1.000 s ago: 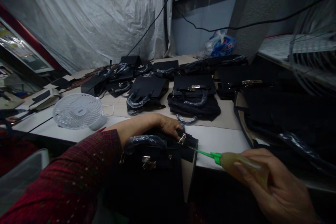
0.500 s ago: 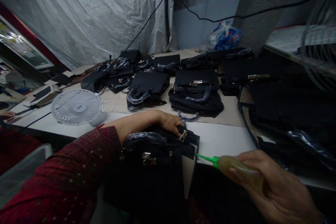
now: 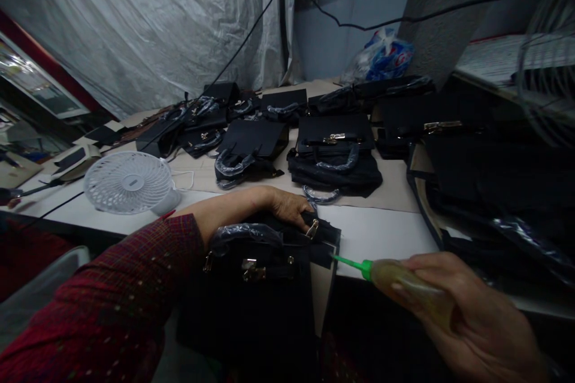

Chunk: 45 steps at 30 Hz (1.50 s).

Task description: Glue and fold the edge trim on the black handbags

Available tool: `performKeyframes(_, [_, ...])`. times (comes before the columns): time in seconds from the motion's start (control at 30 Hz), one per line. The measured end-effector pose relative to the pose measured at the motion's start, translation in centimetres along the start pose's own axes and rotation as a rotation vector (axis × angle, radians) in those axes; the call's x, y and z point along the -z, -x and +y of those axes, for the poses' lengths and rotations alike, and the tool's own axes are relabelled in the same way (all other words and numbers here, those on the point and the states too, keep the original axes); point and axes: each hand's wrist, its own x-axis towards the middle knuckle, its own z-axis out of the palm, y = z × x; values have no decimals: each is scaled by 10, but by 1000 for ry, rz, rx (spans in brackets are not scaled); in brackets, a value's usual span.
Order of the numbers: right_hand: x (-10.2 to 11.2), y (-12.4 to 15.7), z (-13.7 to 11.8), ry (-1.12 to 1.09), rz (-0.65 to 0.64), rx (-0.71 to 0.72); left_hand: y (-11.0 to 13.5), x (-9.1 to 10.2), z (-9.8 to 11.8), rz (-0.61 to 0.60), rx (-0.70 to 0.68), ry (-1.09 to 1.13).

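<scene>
A black handbag (image 3: 251, 317) stands in front of me at the table's edge, with gold-coloured fittings and a plastic-wrapped handle (image 3: 247, 233). My left hand (image 3: 291, 208) reaches over its back and grips the top edge beside a gold ring fitting (image 3: 313, 228). In my right hand (image 3: 476, 305) is a soft glue bottle (image 3: 399, 281) with yellowish-brown contents. Its thin green nozzle (image 3: 353, 263) points left, the tip at the bag's upper right side edge. A pale inner side panel (image 3: 320, 293) shows below that tip. The left fingertips are partly hidden behind the bag.
A white fan (image 3: 130, 182) stands on the table to the left. Several black handbags (image 3: 335, 161) lie across the back on brown card. Large black bags (image 3: 498, 191) pile up at the right. A cable (image 3: 251, 30) hangs across the grey plastic sheet (image 3: 171, 24).
The nozzle tip has shifted slightly up and left along the bag's side edge. My left hand keeps its hold, and the whole view has tilted a little.
</scene>
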Motion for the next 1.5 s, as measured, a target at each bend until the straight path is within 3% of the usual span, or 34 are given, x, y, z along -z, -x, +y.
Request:
performKeyframes(0.17, [-5, 4, 4, 71, 70, -76, 1, 0, 1, 0, 8, 4])
performKeyframes(0.33, [-3, 0, 3, 97, 24, 90, 0, 0, 1, -13, 11, 4])
performKeyframes(0.47, [-2, -3, 3, 182, 86, 59, 0, 0, 1, -9, 1, 3])
performKeyframes(0.93, [-4, 6, 11, 71, 56, 19, -4, 1, -5, -19, -17, 4])
performKeyframes(1.13, [-5, 14, 15, 50, 58, -85, -3, 1, -4, -16, -15, -6])
performKeyframes(1.3, [-6, 10, 14, 52, 31, -11, -1, 0, -1, 0, -3, 12])
performKeyframes(1.5, [-3, 7, 13, 48, 28, -56, -3, 0, -3, -3, -8, 14])
